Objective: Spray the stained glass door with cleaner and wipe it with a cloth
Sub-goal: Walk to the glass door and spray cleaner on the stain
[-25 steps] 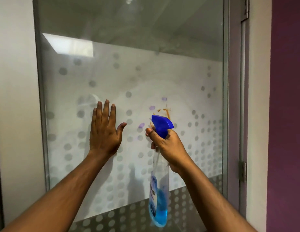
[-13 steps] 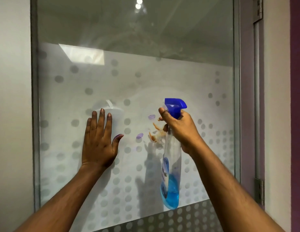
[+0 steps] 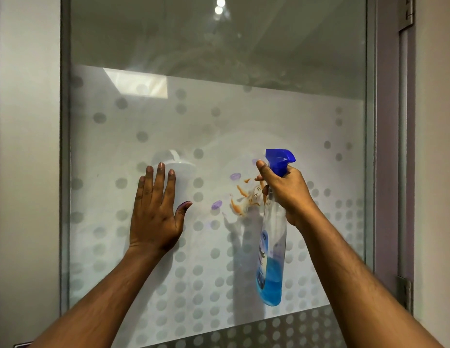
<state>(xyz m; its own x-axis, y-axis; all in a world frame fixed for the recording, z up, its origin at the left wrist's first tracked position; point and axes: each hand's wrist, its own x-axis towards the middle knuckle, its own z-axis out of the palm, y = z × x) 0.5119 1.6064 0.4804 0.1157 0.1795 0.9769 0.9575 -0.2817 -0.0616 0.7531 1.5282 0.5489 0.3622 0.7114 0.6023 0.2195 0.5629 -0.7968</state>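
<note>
The frosted, dotted glass door point(image 3: 244, 126) fills the view. Orange-brown streaks and purple smudges form a stain point(image 3: 244, 197) near its middle. My right hand point(image 3: 285, 194) grips the neck of a clear spray bottle point(image 3: 271, 259) with a blue trigger head and blue liquid at its bottom; the nozzle sits just right of the stain, index finger raised by the trigger. My left hand point(image 3: 156, 212) lies flat on the glass, fingers spread, left of the stain. No cloth is in view.
A grey metal frame point(image 3: 64, 172) borders the glass at left and right. A purple door post with hinges point(image 3: 404, 295) stands at the right, a pale wall point(image 3: 25, 172) at the left. Ceiling lights reflect in the upper pane.
My right hand has lifted the bottle and shifted it right, uncovering the stain. The stain now looks wet and runny. My left hand stays pressed on the glass.
</note>
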